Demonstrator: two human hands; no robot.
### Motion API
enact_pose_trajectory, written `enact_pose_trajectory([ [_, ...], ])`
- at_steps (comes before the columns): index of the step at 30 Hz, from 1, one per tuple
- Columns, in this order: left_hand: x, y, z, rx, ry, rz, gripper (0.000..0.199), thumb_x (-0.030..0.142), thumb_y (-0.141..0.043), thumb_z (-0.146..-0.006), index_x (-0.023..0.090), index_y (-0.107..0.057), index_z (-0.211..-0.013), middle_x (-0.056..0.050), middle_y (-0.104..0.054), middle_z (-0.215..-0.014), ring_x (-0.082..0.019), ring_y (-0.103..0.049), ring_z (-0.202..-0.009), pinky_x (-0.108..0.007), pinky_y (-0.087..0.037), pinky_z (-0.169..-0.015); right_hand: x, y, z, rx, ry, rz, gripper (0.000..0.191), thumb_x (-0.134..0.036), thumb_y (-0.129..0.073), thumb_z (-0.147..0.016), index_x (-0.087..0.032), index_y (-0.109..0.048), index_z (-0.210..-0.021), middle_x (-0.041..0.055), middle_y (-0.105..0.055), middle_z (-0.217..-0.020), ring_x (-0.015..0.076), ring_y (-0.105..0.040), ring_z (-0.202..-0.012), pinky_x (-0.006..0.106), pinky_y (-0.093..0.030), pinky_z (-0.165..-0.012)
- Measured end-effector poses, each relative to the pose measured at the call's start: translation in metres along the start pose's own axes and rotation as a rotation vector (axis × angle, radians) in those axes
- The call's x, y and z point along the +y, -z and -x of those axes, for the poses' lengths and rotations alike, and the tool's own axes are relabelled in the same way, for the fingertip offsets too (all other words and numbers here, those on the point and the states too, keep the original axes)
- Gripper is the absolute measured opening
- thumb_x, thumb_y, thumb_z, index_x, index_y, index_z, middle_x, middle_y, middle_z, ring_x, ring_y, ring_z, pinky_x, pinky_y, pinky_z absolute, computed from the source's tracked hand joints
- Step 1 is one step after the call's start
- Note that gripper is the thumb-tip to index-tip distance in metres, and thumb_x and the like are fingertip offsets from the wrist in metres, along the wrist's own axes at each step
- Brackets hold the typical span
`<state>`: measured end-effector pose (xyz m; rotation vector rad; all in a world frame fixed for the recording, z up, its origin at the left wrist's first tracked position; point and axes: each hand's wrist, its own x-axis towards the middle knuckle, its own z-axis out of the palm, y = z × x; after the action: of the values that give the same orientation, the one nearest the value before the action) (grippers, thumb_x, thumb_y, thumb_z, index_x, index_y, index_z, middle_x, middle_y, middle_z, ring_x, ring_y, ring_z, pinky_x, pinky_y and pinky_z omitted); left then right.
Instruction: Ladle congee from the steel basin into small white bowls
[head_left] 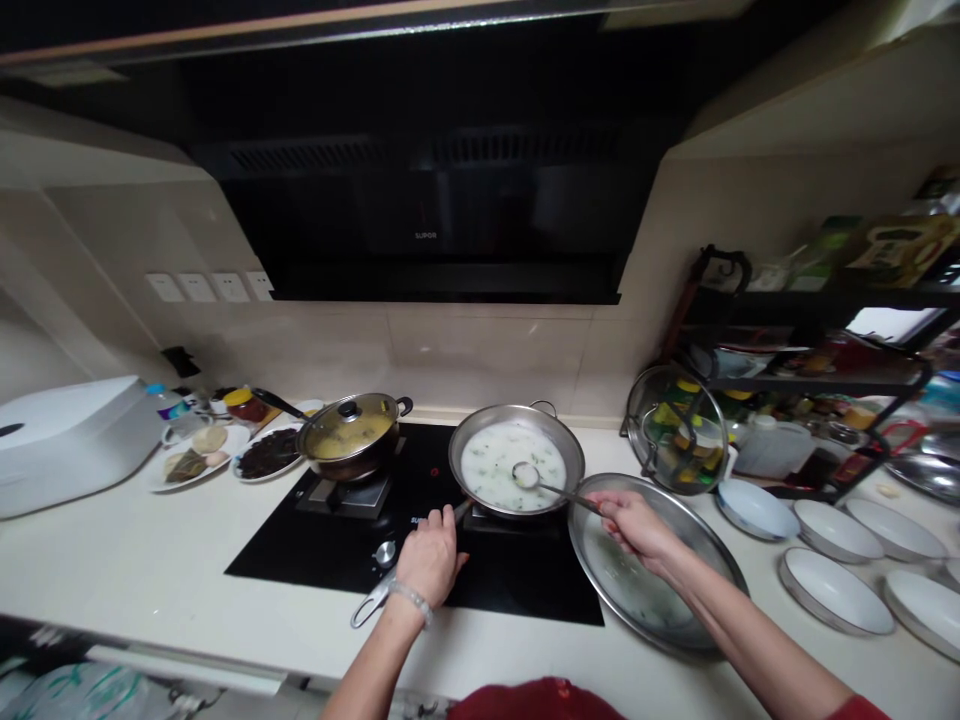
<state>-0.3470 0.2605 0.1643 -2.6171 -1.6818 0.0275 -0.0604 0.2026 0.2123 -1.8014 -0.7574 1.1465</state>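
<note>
A wide steel pan (517,410) of white soup with green bits stands on the right burner of a black stove (337,565). My left hand (433,556) is closed round the pan's long handle (369,604), whose end shows past my wrist. With my right hand (628,523) I grip the handle of a metal ladle (527,476); its bowl lies at the soup's surface and holds some white liquid. Beneath my right forearm, a large steel basin (731,570) on the counter contains cloudy pale liquid with green bits.
On the left burner sits a lidded pan (351,440) of yellow food. Plates of food (268,453) stand further left. At right are a glass lid (675,428), several white bowls (836,590) and a black rack (817,380). A range hood (442,220) hangs above.
</note>
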Motion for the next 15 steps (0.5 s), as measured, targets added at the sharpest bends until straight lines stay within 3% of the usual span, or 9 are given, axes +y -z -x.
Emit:
enact_pose_trajectory([
  [9, -0.001, -0.001, 0.000, -0.022, 0.002, 0.009, 0.063, 0.034, -0.057, -0.082, 0.007, -0.041, -0.136, -0.018, -0.056, -0.111, -0.027, -0.057, -0.097, -0.035, -0.048, -0.078, 0.004, 0.009, 0.006, -0.010, -0.013, -0.059, 0.021, -0.016, -0.045, -0.082, -0.013, -0.059, -0.097, -0.0084, -0.040, -0.044, 0.0038, -0.027, -0.031, 0.014, -0.015, -0.034],
  [15, -0.002, -0.005, -0.001, -0.017, -0.004, 0.018, 0.062, 0.033, -0.055, -0.082, 0.008, -0.040, -0.137, -0.018, -0.056, -0.113, -0.026, -0.056, -0.098, -0.035, -0.047, -0.079, 0.007, 0.032, 0.028, -0.033, -0.014, -0.130, 0.037, -0.029, -0.056, -0.072, -0.012, -0.059, -0.106, -0.0090, -0.036, -0.045, 0.0043, -0.023, -0.035, 0.017, -0.010, -0.038],
])
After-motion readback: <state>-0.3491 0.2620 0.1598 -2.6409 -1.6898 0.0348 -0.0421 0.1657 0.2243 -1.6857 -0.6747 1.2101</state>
